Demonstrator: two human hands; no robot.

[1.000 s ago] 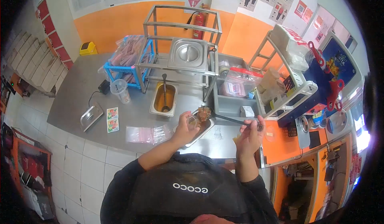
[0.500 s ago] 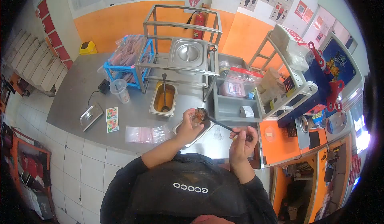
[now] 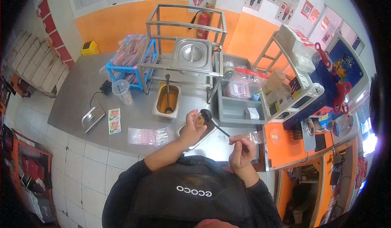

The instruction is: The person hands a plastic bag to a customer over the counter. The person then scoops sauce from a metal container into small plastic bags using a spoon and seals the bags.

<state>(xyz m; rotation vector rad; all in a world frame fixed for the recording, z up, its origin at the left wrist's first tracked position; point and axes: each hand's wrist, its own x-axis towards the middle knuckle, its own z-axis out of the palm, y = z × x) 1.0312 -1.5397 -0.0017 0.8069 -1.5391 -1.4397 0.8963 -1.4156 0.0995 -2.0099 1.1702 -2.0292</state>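
Note:
My left hand (image 3: 191,131) is closed around a small clear plastic bag (image 3: 199,122), which has some brownish-orange content. In my right hand (image 3: 242,151) is the handle of a black ladle (image 3: 221,130), gripped near its end. The ladle's dark bowl is tipped against the bag's mouth, its back facing up. Beneath both lies a metal pan (image 3: 194,147), mostly covered by my left hand and forearm. A stack of clear zip bags (image 3: 142,136) rests left of the pan. Behind it, another metal pan (image 3: 176,110) contains orange-brown liquid and a dark ladle (image 3: 168,93).
A blue basket (image 3: 122,69) of filled packets and a plastic cup (image 3: 122,92) stand at the back left. Nearer are a metal lid (image 3: 93,118) and printed sachets (image 3: 114,121). A metal rack (image 3: 175,68) rises behind; a grey tray (image 3: 236,114) sits to the right.
The ladle's bowl has turned over at the bag, from showing reddish food to showing its dark back. My right hand has shifted slightly left and down; my left hand has barely moved.

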